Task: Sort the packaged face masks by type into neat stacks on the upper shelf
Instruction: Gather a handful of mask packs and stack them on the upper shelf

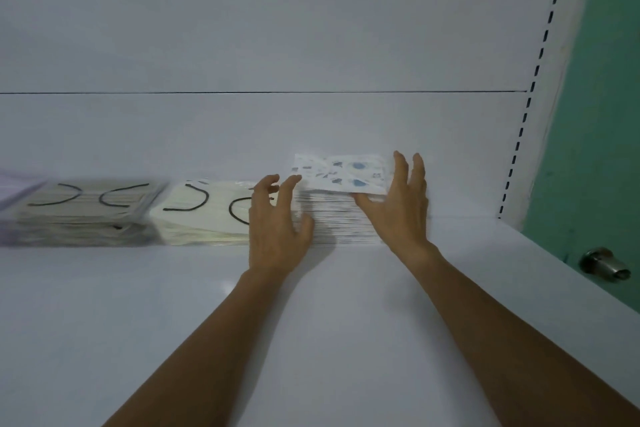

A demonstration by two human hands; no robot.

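Observation:
A stack of white packaged masks with blue print stands on the white upper shelf against the back panel. Its top packet lies slightly lifted. My right hand is at the stack's right side, thumb under the top packet, fingers spread upward. My left hand rests against the stack's left side with fingers loosely curved, holding nothing. To the left stand a cream stack with black ear loops and a beige stack with black loops, both blurred.
A pale purple stack shows at the far left edge. A slotted shelf upright runs up the right side. Beyond it is a green door with a metal knob.

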